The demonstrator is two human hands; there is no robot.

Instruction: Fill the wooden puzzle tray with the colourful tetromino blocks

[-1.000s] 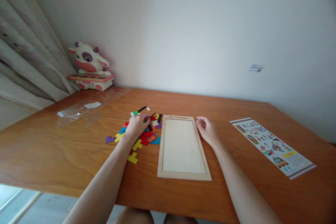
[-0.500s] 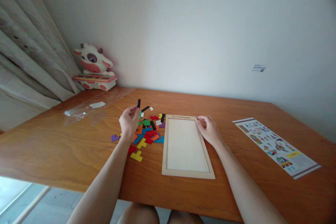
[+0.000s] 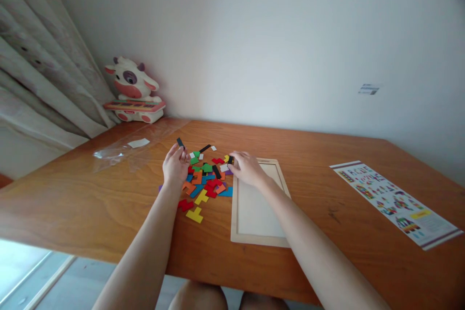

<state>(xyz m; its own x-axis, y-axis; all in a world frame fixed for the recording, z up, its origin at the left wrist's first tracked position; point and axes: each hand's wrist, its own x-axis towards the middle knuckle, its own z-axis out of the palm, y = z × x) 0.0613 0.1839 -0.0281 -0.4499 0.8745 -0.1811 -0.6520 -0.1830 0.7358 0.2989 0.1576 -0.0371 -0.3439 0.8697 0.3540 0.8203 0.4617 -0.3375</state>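
Two hands, apart from each other. Left hand (image 3: 176, 165): pinched on one black bar (image 3: 180, 143), raised off worktop (image 3: 312, 155) at left of pile; bar tilted, long axis upper left to lower right. Right hand (image 3: 246, 167): over tray's far left corner, fingers at a second black bar (image 3: 230, 160); cannot tell if gripped. At least two more black bars in pile of colored puzzle pieces (image 3: 195, 215), overlapping, full count unclear. One wooden puzzle tray (image 3: 259, 240), right of pile, long axis running away from person. One printed leaflet (image 3: 397, 206), far right, slanted. One cow toy keyboard (image 3: 134, 91), back left.
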